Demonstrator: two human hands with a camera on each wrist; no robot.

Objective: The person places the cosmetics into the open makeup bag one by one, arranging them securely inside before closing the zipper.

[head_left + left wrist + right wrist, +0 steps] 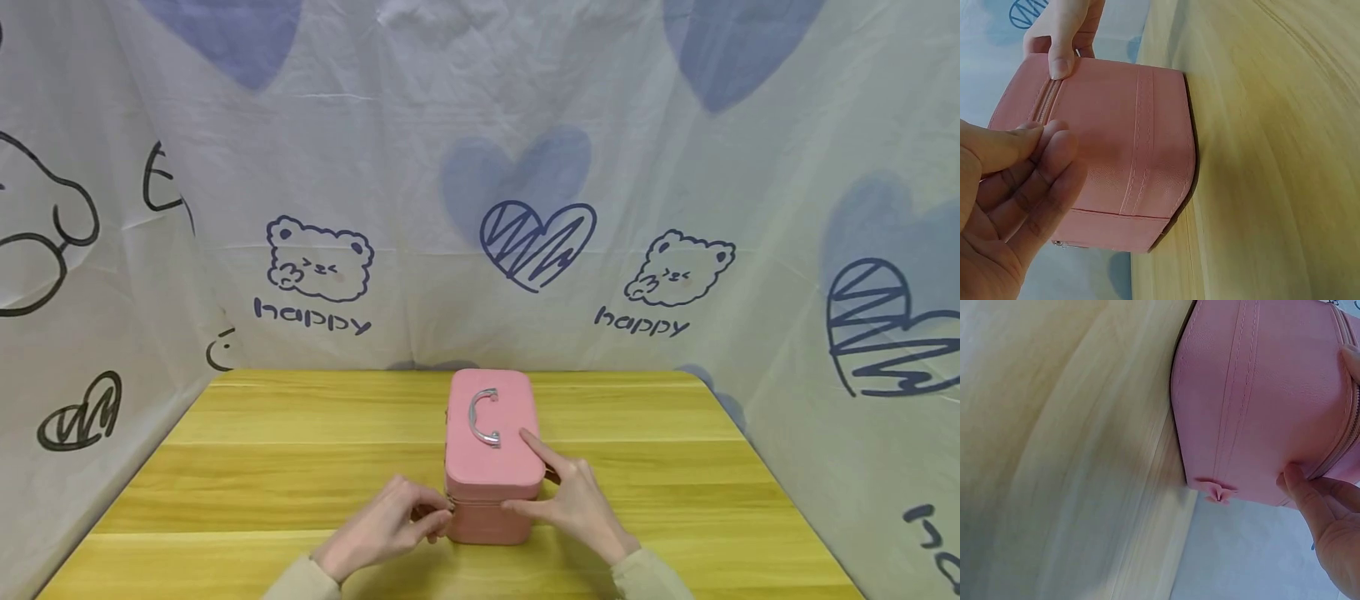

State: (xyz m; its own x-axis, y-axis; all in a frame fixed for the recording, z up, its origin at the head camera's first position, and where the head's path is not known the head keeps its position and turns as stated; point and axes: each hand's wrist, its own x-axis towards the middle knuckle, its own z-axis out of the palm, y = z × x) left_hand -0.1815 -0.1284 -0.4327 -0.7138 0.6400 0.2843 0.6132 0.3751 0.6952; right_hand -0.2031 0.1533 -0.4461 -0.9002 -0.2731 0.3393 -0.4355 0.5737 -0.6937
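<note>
A pink zippered vanity case point(491, 467) stands on the table, its lid down. On the lid is a silver handle point(474, 418). My left hand point(393, 518) is at the front left corner, thumb and index finger pinching the zipper pull, which the fingers mostly hide. In the left wrist view the closed zipper point(1047, 103) runs from those fingertips toward my other hand. My right hand point(583, 504) holds the front right corner, thumb on the front by the zipper, index finger on the lid. Other right fingers point(1310, 500) press the side.
The case stands on a yellow wood-grain table point(262, 467). Behind the table and at both sides hangs a white curtain point(420, 300) printed with hearts and bears. A small pink bow point(1217, 491) sticks out low on the case's side.
</note>
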